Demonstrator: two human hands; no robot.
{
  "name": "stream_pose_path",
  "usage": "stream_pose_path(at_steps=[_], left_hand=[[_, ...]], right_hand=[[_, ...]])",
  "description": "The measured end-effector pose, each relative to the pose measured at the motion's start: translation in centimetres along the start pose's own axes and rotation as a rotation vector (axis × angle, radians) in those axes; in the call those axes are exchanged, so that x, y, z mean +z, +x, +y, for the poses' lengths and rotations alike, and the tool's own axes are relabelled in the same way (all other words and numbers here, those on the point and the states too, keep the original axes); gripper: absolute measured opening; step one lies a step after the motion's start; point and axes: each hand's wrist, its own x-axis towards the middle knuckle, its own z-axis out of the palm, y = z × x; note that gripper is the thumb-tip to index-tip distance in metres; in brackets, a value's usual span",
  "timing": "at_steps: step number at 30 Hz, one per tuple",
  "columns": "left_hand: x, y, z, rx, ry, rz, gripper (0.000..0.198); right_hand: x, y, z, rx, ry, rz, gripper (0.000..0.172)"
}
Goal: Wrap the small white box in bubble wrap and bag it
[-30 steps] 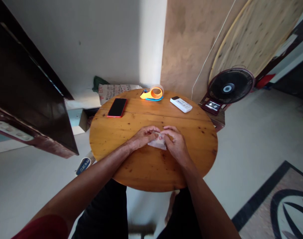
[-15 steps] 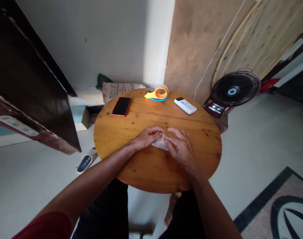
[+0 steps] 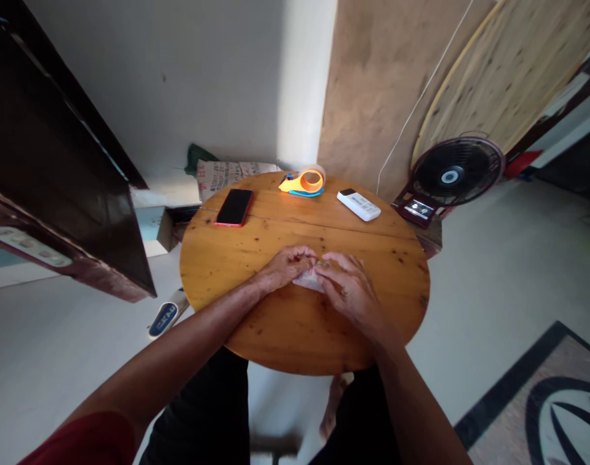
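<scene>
Both my hands meet at the middle of a round wooden table [image 3: 236, 271]. My left hand [image 3: 285, 267] has its fingers curled and pinches the left edge of a small pale piece of paper [image 3: 308, 280] that lies flat on the wood. My right hand [image 3: 349, 290] covers the paper's right side, fingers bent and pressed down on it. Most of the paper is hidden under the two hands.
At the table's far side lie a red-cased phone [image 3: 234, 206], an orange and blue tape dispenser [image 3: 304, 181] and a white remote [image 3: 358, 205]. A black fan [image 3: 455, 174] stands to the right on the floor. A dark cabinet [image 3: 57, 187] is at left, a rug [image 3: 541, 400] at lower right.
My right hand has slid a little further over the paper and toward me. My left hand stays pinched at its left edge. The view shifted slightly.
</scene>
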Motion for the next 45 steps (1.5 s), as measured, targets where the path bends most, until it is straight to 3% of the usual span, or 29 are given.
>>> stream_pose_path(at_steps=[5, 10, 14, 18, 25, 31, 39, 45], left_hand=[[0.1, 0.1, -0.2, -0.045, -0.032, 0.015, 0.03], [0.2, 0.0, -0.2, -0.097, -0.055, 0.03, 0.029], [0.3, -0.1, -0.2, -0.086, -0.07, 0.03, 0.03], [0.4, 0.0, -0.4, -0.039, -0.087, 0.013, 0.031], [0.6, 0.1, 0.1, -0.094, -0.042, 0.019, 0.028], [0.5, 0.1, 0.0, -0.101, -0.032, 0.043, 0.026], [0.7, 0.1, -0.3, -0.103, -0.043, 0.047, 0.023], [0.8, 0.0, -0.2, 0.029, 0.073, 0.125, 0.018]], right_hand=[[-0.4, -0.5, 0.3, 0.114, 0.34, 0.03, 0.02], [-0.1, 0.0, 0.6, 0.388, 0.577, 0.136, 0.016], [0.8, 0.7, 0.6, 0.524, 0.643, 0.025, 0.028], [1.5, 1.0, 0.5, 0.517, 0.633, -0.053, 0.023], [2.2, 1.0, 1.6, 0.516, 0.747, -0.011, 0.017], [2.1, 1.1, 1.5, 0.601, 0.916, 0.009, 0.021], [2.4, 1.1, 1.3, 0.547, 0.739, 0.029, 0.025], [2.3, 0.9, 1.4, 0.515, 0.704, 0.063, 0.027]])
